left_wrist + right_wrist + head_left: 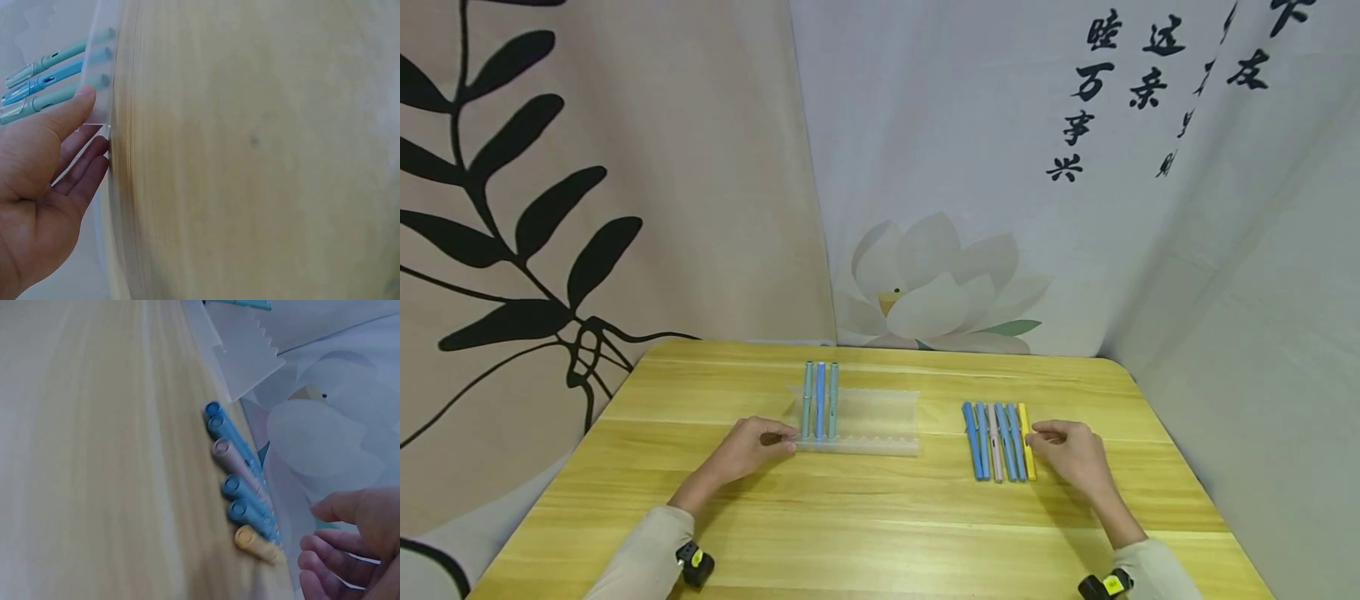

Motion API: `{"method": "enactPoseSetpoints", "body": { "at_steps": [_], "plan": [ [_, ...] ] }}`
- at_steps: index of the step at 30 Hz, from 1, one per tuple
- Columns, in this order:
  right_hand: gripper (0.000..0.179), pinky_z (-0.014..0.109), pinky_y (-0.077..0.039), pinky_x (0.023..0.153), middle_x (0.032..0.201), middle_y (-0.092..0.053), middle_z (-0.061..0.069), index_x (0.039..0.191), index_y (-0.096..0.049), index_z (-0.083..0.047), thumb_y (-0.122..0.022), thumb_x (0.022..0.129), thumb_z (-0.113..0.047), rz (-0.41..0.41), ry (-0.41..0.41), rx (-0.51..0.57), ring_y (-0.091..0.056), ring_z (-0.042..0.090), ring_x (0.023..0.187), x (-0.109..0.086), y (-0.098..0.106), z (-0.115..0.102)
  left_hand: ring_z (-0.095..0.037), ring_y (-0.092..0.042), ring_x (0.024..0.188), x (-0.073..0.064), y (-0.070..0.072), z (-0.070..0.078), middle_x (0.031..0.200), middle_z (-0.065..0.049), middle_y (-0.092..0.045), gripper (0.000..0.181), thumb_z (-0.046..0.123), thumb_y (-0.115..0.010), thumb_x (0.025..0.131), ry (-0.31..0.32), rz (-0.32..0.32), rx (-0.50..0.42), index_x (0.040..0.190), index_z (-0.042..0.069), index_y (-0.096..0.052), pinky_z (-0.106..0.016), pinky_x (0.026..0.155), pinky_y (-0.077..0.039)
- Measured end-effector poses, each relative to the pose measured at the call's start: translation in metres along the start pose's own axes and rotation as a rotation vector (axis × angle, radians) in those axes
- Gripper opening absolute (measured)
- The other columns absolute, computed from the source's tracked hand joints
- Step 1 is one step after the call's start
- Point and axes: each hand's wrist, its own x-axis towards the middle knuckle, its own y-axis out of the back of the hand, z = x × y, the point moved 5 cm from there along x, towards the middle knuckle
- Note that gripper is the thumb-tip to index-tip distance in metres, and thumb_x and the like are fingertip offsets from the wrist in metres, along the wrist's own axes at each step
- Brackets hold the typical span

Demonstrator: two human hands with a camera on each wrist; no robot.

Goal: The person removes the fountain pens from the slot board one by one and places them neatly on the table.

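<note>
My left hand [747, 454] holds the left end of a clear plastic pen rack [878, 423]; in the left wrist view, its thumb [84, 103] lies on the rack's front. Two pale green pens and a blue pen [820, 402] between them stand side by side in the rack's left part. My right hand [1072, 457] is beside a yellow pen [1027, 442], fingers loosely bent and nothing in them. That pen lies at the right end of a row with several blue pens [974, 442] and one pinkish-grey pen [231, 457].
The wooden table [865, 525] carries the rack left of centre and the pen row to its right. Behind the table's far edge hangs a cloth backdrop [955, 167] with a lotus and dark writing. Another pale cloth [1247, 292] hangs along the right side.
</note>
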Motion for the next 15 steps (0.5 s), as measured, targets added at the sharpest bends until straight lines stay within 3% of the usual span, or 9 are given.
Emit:
{"method": "enactPoseSetpoints", "body": {
  "at_steps": [9, 15],
  "plan": [
    [0.028, 0.034, -0.060, 0.073, 0.106, -0.077, 0.009, 0.118, -0.076, -0.005, -0.076, 0.095, -0.020, 0.008, 0.104, 0.086, -0.072, 0.029, 0.095, 0.006, -0.008, -0.033, -0.030, -0.069, 0.112, -0.001, 0.000, 0.001, 0.118, -0.008, -0.075, 0.028, 0.024, -0.071, 0.098, -0.019, -0.004, 0.006, 0.119, 0.007, -0.076, -0.049, 0.096, -0.056],
    [0.028, 0.032, -0.060, 0.075, 0.103, -0.078, 0.005, 0.118, -0.076, -0.008, -0.076, 0.094, -0.023, -0.009, 0.154, 0.158, -0.072, 0.024, 0.093, 0.009, -0.019, -0.057, -0.030, -0.069, 0.112, -0.001, 0.001, 0.001, 0.118, -0.008, -0.075, 0.028, 0.023, -0.071, 0.098, -0.015, -0.005, 0.005, 0.120, 0.006, -0.075, -0.050, 0.096, -0.056]
  ]
}}
